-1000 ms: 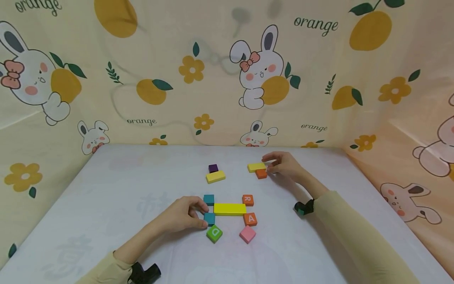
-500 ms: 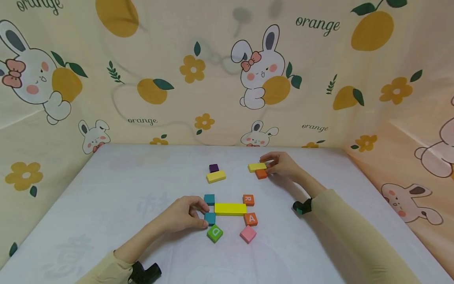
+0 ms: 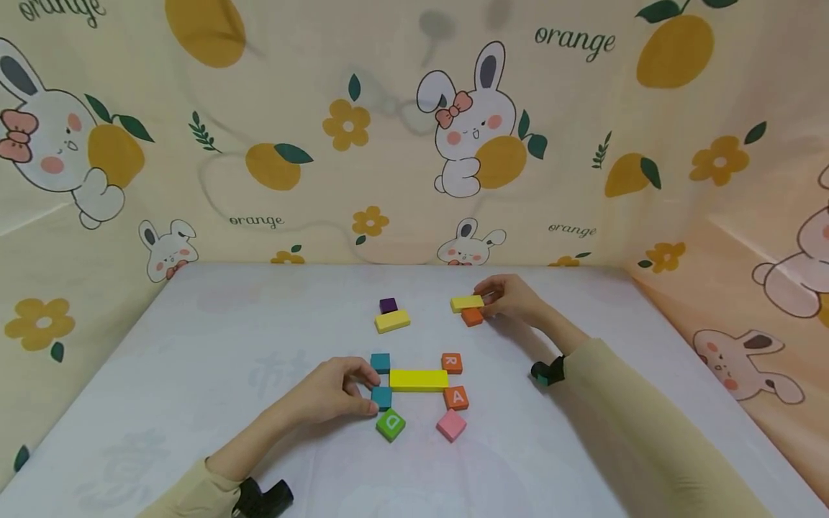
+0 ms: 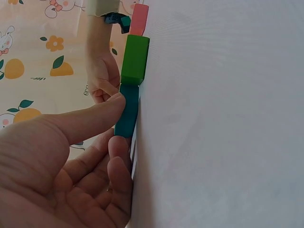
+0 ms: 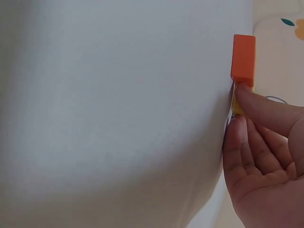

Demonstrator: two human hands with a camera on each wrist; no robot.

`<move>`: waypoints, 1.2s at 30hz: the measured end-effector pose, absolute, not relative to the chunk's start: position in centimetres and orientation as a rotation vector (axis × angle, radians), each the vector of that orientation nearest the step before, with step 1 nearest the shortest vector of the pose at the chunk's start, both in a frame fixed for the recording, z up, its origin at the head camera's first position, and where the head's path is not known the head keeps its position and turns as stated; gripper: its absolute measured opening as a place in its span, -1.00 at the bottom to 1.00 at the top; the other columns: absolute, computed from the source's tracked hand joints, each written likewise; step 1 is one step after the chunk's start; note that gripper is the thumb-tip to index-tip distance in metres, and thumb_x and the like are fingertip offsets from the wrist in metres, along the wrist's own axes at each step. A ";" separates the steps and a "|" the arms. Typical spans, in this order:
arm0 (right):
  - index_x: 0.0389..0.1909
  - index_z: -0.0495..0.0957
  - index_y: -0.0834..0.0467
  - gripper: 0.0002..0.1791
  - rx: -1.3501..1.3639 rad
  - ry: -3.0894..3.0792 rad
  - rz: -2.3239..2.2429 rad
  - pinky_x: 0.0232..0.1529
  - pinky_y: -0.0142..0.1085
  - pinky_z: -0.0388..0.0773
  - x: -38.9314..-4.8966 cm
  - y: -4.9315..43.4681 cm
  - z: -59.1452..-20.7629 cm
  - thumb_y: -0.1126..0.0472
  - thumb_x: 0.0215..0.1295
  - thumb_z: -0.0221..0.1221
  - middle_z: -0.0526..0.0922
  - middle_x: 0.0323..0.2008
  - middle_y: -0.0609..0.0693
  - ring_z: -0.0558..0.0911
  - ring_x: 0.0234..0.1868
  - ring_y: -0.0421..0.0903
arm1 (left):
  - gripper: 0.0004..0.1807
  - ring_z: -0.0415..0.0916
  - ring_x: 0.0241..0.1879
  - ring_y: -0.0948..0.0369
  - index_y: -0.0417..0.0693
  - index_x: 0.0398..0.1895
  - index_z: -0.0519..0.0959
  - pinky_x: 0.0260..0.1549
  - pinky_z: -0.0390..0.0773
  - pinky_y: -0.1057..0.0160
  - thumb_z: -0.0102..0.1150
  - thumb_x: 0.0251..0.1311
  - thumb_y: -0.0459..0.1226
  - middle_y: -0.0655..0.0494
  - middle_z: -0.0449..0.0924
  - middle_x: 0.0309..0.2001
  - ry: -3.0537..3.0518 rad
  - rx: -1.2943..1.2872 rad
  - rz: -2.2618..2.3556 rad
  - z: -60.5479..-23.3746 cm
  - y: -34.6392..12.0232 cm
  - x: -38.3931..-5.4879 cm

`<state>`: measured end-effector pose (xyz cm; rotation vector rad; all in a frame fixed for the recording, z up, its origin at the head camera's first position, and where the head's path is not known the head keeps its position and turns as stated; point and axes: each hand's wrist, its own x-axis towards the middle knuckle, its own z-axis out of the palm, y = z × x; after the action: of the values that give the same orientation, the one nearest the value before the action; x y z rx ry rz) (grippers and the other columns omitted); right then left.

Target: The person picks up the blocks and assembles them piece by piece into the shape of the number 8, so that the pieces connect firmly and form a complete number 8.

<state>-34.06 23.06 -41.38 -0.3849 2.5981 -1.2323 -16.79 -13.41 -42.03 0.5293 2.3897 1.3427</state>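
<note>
My left hand (image 3: 330, 392) holds the lower teal block (image 3: 381, 398) at its left side, thumb at the near corner. The left wrist view shows the thumb on that teal block (image 4: 127, 109), its fingers curled beside it. An upper teal block (image 3: 380, 362) lies by the index finger. Further back, my right hand (image 3: 514, 298) pinches the right end of a small yellow block (image 3: 466, 303). An orange block (image 3: 472, 317) lies against its near side. In the right wrist view the thumb tip meets the orange block (image 5: 243, 58) and covers much of the yellow one (image 5: 237, 107).
A long yellow block (image 3: 419, 380) joins the teal blocks to orange letter blocks R (image 3: 452, 363) and A (image 3: 456, 398). Nearer lie a green D block (image 3: 391, 425) and a pink block (image 3: 451, 425). A purple block (image 3: 388, 306) touches another yellow block (image 3: 392, 321) behind.
The right hand has shifted slightly left, and the orange block beside it has slid a little left along the small yellow block. The left hand stays in place.
</note>
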 end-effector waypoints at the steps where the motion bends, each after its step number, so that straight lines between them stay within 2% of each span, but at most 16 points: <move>1: 0.10 0.55 0.29 -0.53 -0.389 2.595 -1.230 -0.06 -0.26 0.53 -34.1 23.0 -41.3 0.43 0.13 0.38 0.60 0.03 0.18 0.53 -0.08 0.07 | -0.63 0.51 -0.41 0.15 -0.08 -0.10 0.59 -0.37 0.53 0.29 0.50 0.05 -0.22 0.12 0.60 -0.16 2.392 0.531 1.342 -42.1 -13.5 -16.8; 10: 0.05 0.59 0.27 -0.52 -0.398 2.586 -1.243 -0.05 -0.25 0.52 -34.6 22.5 -41.4 0.42 0.06 0.43 0.61 -0.01 0.15 0.54 -0.10 0.05 | -0.63 0.52 -0.41 0.15 -0.03 -0.10 0.59 -0.37 0.54 0.28 0.50 0.04 -0.19 0.17 0.60 -0.16 2.404 0.500 1.322 -42.3 -14.1 -16.6; 16: 0.03 0.60 0.22 -0.56 -0.403 2.635 -1.205 -0.07 -0.24 0.52 -35.0 22.7 -41.2 0.41 0.09 0.41 0.62 -0.05 0.11 0.53 -0.11 0.05 | -0.63 0.52 -0.40 0.15 -0.02 -0.09 0.59 -0.37 0.53 0.27 0.49 0.05 -0.19 0.17 0.59 -0.15 2.395 0.512 1.342 -42.3 -13.9 -16.9; 28: 0.00 0.60 0.27 -0.58 -0.384 2.637 -1.224 -0.16 -0.28 0.53 -34.3 22.9 -40.9 0.43 0.09 0.40 0.61 -0.10 0.14 0.51 -0.16 0.05 | -0.64 0.52 -0.39 0.13 0.00 -0.10 0.59 -0.35 0.54 0.26 0.50 0.05 -0.20 0.18 0.59 -0.17 2.392 0.499 1.334 -42.2 -13.6 -17.0; 36: 0.00 0.60 0.26 -0.59 -0.345 2.654 -1.232 -0.11 -0.26 0.52 -34.1 23.1 -41.5 0.43 0.09 0.40 0.61 -0.09 0.15 0.51 -0.15 0.05 | -0.63 0.53 -0.39 0.14 -0.02 -0.10 0.59 -0.33 0.55 0.27 0.50 0.04 -0.20 0.18 0.59 -0.17 2.397 0.494 1.326 -42.3 -13.5 -16.9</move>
<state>-34.13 23.06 -41.46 -0.3453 2.6544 -1.2325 -16.86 -13.50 -42.32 0.4944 2.3969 1.3257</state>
